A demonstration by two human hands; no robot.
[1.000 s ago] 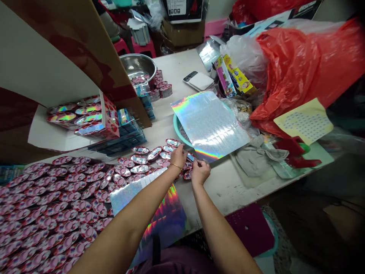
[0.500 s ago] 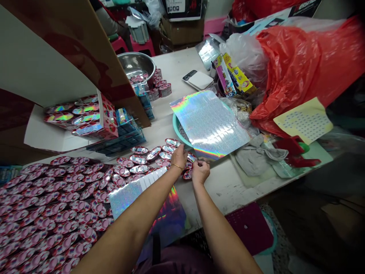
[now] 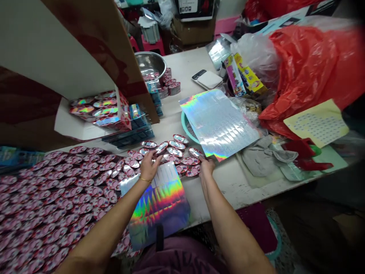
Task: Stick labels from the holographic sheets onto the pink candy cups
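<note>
On the worktop (image 3: pixel 225 188), a holographic sticker sheet (image 3: pixel 164 209) lies at the near edge, more of its white backing strips now uncovered. The left hand (image 3: pixel 149 166) has moved off leftward to the sheet's far edge, thumb parted from its fingers, nothing visibly held; the pair's shared work on one piece seems over. The right hand (image 3: pixel 207 166) stays by an oval container (image 3: pixel 195 153), fingers bent, their grip hidden. Print on the black box (image 3: pixel 196 8) is too small to read.

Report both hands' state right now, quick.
Left hand: open, thumb and fingers apart, by the shiny sheet.
Right hand: fingers curled at an oval container; whether it grips cannot be told.
</note>
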